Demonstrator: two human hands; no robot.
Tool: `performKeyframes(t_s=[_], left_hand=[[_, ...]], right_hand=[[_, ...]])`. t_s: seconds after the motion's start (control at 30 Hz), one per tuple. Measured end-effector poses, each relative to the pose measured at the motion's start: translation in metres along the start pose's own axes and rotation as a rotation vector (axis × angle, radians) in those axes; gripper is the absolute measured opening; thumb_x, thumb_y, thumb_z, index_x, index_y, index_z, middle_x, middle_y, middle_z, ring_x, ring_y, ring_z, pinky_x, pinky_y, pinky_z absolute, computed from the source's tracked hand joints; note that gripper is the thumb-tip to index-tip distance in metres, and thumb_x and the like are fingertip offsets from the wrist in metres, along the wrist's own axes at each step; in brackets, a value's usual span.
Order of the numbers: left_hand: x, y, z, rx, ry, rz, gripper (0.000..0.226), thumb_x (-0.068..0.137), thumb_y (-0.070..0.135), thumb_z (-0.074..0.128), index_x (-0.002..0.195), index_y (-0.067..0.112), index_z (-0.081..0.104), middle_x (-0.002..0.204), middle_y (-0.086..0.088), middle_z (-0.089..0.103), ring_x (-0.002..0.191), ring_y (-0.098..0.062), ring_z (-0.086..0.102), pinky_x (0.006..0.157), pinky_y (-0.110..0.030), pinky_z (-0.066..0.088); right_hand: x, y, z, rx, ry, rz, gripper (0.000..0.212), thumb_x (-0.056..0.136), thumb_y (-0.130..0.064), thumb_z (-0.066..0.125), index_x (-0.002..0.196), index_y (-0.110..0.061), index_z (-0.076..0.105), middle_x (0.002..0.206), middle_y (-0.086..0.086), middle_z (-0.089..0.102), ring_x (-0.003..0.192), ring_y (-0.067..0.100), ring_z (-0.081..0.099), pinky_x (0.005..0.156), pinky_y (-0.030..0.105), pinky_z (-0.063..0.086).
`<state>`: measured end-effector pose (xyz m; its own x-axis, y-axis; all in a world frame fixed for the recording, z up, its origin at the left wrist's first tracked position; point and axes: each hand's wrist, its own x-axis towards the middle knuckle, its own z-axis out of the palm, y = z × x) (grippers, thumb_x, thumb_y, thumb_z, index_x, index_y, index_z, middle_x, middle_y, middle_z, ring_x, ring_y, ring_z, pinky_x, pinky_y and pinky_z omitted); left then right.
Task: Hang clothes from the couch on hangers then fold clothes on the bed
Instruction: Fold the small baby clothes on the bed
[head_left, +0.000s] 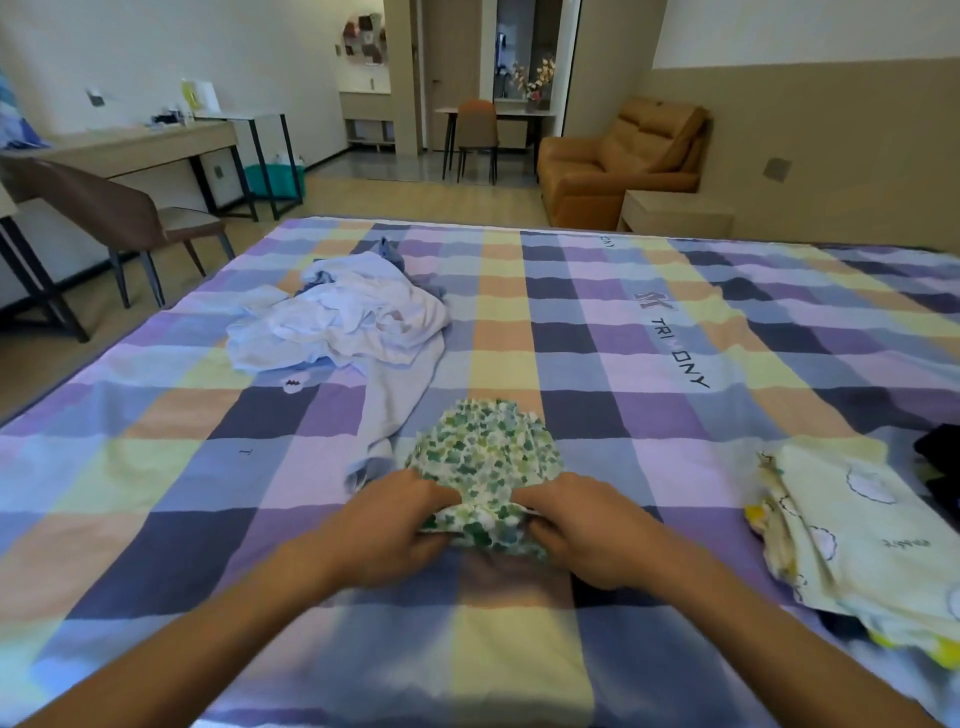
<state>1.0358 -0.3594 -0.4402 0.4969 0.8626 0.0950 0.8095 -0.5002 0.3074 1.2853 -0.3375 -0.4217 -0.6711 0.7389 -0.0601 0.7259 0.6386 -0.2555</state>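
Fingers (427, 492) of the L hand (387, 525) are curled and pinch the near edge of the green flower cloth (485, 452). R hand (592, 530) does the same, its fingers (537, 503) bent over that edge w/ the thumb on the near side. One hand is at each near corner. The rest of the cloth lies flat past the hands, on the bed (649, 467).

On my screen the bed has a big check cover in purple, blue, yellow & orange. Past the green flower cloth, to the left, sits a messy white pile (353, 312). A pale grey piece (400, 395) runs down from it till it's just beside the cloth. To the right of the cloth is a folded pale yellow cloth w/ clouds (852, 530), and dark clothes (940, 457) lie past that at the edge of view.

Far past the cloth on the right is an orange couch (618, 156). Far past it on the left is a desk (130, 150) w/ a brown chair (119, 218). A teal bin (267, 179) stands on the floor by the desk; I can't tell what's in it.
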Motion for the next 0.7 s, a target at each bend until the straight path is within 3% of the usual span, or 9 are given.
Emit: performKeyframes(t_s=[0.07, 0.13, 0.23, 0.3, 0.37, 0.47, 0.53, 0.6, 0.7], left_hand=[[-0.009, 0.020, -0.027, -0.192, -0.131, 0.053, 0.013, 0.084, 0.023, 0.058, 0.076, 0.013, 0.059, 0.073, 0.003, 0.062, 0.069, -0.011, 0.055, 0.066, -0.035, 0.043], [-0.006, 0.030, -0.049, -0.340, -0.212, 0.040, 0.024, 0.088, 0.011, 0.064, 0.067, 0.017, 0.054, 0.062, 0.010, 0.057, 0.057, -0.003, 0.051, 0.057, -0.026, 0.039], [0.013, 0.021, -0.058, -0.396, -0.159, -0.063, 0.024, 0.089, 0.009, 0.066, 0.068, 0.015, 0.056, 0.062, 0.012, 0.057, 0.056, -0.002, 0.052, 0.056, -0.024, 0.039], [0.026, 0.010, -0.050, -0.298, -0.028, -0.168, 0.004, 0.089, 0.017, 0.069, 0.089, 0.016, 0.065, 0.082, 0.003, 0.069, 0.071, -0.013, 0.063, 0.065, -0.031, 0.047], [0.029, 0.004, -0.028, 0.028, 0.162, -0.255, 0.027, 0.091, 0.019, 0.067, 0.118, 0.022, 0.063, 0.114, 0.001, 0.067, 0.099, -0.021, 0.063, 0.081, -0.037, 0.049], [0.017, 0.013, 0.005, 0.142, 0.354, -0.019, 0.039, 0.090, 0.014, 0.059, 0.130, 0.019, 0.060, 0.135, -0.002, 0.058, 0.122, -0.025, 0.054, 0.096, -0.042, 0.046], [0.009, 0.010, 0.033, 0.073, 0.240, 0.029, 0.050, 0.101, 0.037, 0.040, 0.145, 0.018, 0.051, 0.155, -0.005, 0.045, 0.144, -0.026, 0.039, 0.113, -0.045, 0.037], [0.001, 0.000, 0.056, 0.003, 0.015, -0.105, 0.082, 0.095, 0.071, 0.005, 0.161, 0.024, 0.018, 0.170, 0.005, 0.008, 0.157, -0.016, 0.000, 0.126, -0.043, 0.014], [-0.006, -0.008, 0.075, -0.028, -0.089, -0.234, 0.099, 0.073, 0.089, -0.018, 0.157, 0.037, -0.011, 0.163, 0.020, -0.023, 0.150, -0.006, -0.027, 0.127, -0.042, -0.001]], right_hand=[[-0.015, -0.008, -0.026, 0.119, -0.111, -0.079, 0.015, 0.098, -0.017, 0.048, 0.084, -0.012, 0.051, 0.079, 0.004, 0.056, 0.074, 0.023, 0.054, 0.069, 0.049, 0.046], [-0.018, -0.006, -0.049, 0.221, -0.182, -0.069, 0.016, 0.099, -0.015, 0.054, 0.085, -0.010, 0.059, 0.077, 0.000, 0.060, 0.066, 0.010, 0.056, 0.065, 0.036, 0.049], [0.004, 0.006, -0.064, 0.161, -0.039, 0.021, 0.019, 0.099, -0.017, 0.058, 0.080, -0.019, 0.057, 0.073, 0.001, 0.059, 0.063, 0.014, 0.057, 0.062, 0.037, 0.045], [0.020, 0.008, -0.058, -0.042, 0.130, 0.167, 0.008, 0.100, -0.021, 0.055, 0.106, -0.024, 0.060, 0.095, 0.003, 0.063, 0.086, 0.026, 0.062, 0.072, 0.041, 0.049], [0.024, 0.003, -0.035, -0.205, 0.304, 0.221, 0.037, 0.099, -0.019, 0.055, 0.136, -0.020, 0.051, 0.121, 0.003, 0.058, 0.107, 0.028, 0.057, 0.084, 0.042, 0.047], [0.019, -0.015, 0.002, -0.054, 0.465, 0.111, 0.046, 0.099, -0.024, 0.055, 0.143, -0.017, 0.047, 0.140, 0.006, 0.050, 0.125, 0.027, 0.049, 0.104, 0.042, 0.040], [0.017, -0.013, 0.031, 0.026, 0.319, 0.163, 0.058, 0.103, -0.047, 0.032, 0.155, -0.020, 0.033, 0.160, 0.006, 0.031, 0.146, 0.026, 0.031, 0.120, 0.043, 0.025], [0.017, -0.005, 0.059, 0.009, 0.102, 0.249, 0.077, 0.096, -0.067, 0.001, 0.162, -0.028, 0.007, 0.170, -0.001, -0.003, 0.157, 0.020, -0.004, 0.126, 0.045, 0.000], [0.014, 0.006, 0.081, -0.016, 0.026, 0.303, 0.078, 0.091, -0.073, 0.002, 0.159, -0.038, -0.013, 0.166, -0.005, -0.024, 0.153, 0.017, -0.025, 0.123, 0.049, -0.014]])
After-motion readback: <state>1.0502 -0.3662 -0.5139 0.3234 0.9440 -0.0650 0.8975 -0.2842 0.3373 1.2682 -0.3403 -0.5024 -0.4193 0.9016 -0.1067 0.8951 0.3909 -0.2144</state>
